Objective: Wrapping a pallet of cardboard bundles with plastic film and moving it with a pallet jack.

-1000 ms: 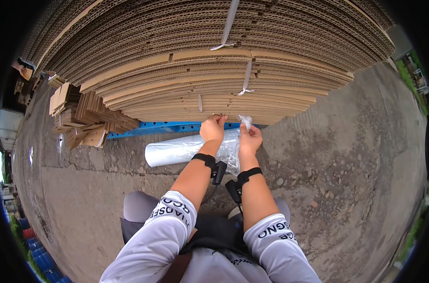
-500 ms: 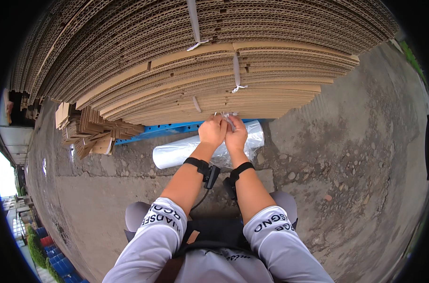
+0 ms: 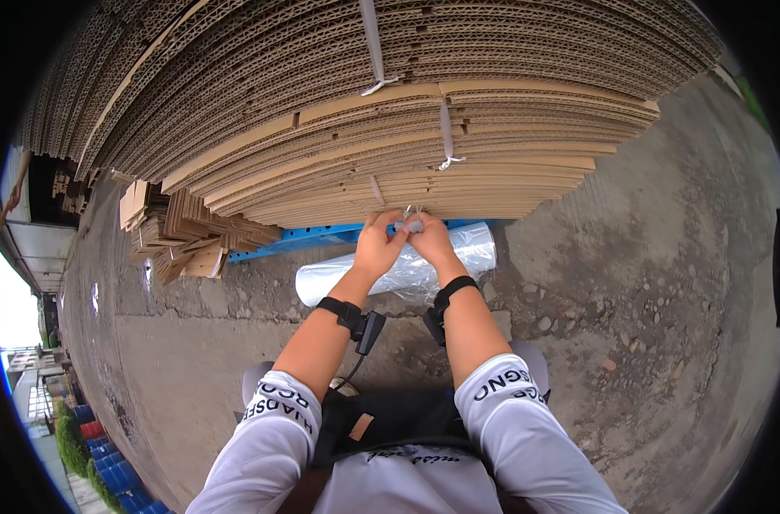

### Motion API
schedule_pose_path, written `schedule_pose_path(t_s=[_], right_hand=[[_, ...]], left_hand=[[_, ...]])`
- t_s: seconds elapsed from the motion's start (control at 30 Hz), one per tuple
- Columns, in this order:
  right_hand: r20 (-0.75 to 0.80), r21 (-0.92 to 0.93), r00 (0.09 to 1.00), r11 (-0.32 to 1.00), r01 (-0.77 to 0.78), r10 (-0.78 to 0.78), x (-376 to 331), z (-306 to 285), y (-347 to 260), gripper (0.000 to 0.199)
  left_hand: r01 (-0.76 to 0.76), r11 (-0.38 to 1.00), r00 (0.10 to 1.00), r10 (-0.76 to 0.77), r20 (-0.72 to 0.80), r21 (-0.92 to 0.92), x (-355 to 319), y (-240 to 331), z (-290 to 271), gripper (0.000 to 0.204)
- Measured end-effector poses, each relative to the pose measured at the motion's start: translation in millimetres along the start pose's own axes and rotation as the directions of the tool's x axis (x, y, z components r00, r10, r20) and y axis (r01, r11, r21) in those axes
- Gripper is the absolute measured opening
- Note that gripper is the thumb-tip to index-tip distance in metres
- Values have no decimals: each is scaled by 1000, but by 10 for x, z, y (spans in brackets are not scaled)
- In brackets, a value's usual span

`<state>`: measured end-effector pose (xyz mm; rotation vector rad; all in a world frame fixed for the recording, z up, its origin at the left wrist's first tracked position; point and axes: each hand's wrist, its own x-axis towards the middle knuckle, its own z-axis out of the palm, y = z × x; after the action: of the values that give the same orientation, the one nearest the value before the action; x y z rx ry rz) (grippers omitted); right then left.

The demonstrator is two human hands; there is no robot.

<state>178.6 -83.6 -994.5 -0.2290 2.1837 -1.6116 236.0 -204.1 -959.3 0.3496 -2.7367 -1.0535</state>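
My left hand (image 3: 379, 246) and my right hand (image 3: 430, 240) meet in front of the lowest cardboard layers. Pinched between their fingertips is a bunched, translucent plastic strip (image 3: 414, 225), its short ends sticking up toward the stack. Whether it is a strap or twisted film I cannot tell. Just below my wrists, a roll of clear plastic film (image 3: 324, 280) lies slantwise on the ground, its loose film wrinkled. The tall stack of flat cardboard (image 3: 527, 137) rises right beyond my fingers, with knotted white straps (image 3: 446, 133) around its bundles.
The stack rests on a blue pallet (image 3: 321, 231). Smaller bundles of folded cardboard (image 3: 193, 231) sit to its left. Rough concrete ground (image 3: 630, 257) with loose stones spreads to the right. Blue drums (image 3: 116, 475) and green bushes (image 3: 70, 437) stand far off at the lower left.
The whole view has shifted slightly, so the stack and roll appear farther right. My hands have drawn a little back from the cardboard, and the plastic strip is more bunched between my fingers.
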Motion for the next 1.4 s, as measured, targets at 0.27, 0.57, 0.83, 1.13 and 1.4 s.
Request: schedule_pose_path(t_s=[0.27, 0.57, 0.83, 1.13, 1.4], right_hand=[[-198, -224, 954, 958, 179, -225, -275, -120, -12, 34], [-210, -341, 977, 939, -46, -28, -123, -342, 295, 22], [-219, -227, 973, 967, -118, 67, -187, -61, -120, 31], [-33, -280, 971, 931, -235, 236, -522, 84, -261, 33], [-102, -197, 994, 979, -61, 41, -659, 305, -15, 44]], left_hand=[[94, 990, 965, -118, 235, 109, 185, 51, 270, 37], [71, 984, 982, -97, 163, 161, 58, -35, 271, 28], [254, 957, 922, -284, 262, 143, -416, -579, -223, 33], [533, 711, 732, -115, 672, -459, -612, -233, -17, 31], [742, 549, 639, -404, 655, -386, 115, -65, 155, 38]])
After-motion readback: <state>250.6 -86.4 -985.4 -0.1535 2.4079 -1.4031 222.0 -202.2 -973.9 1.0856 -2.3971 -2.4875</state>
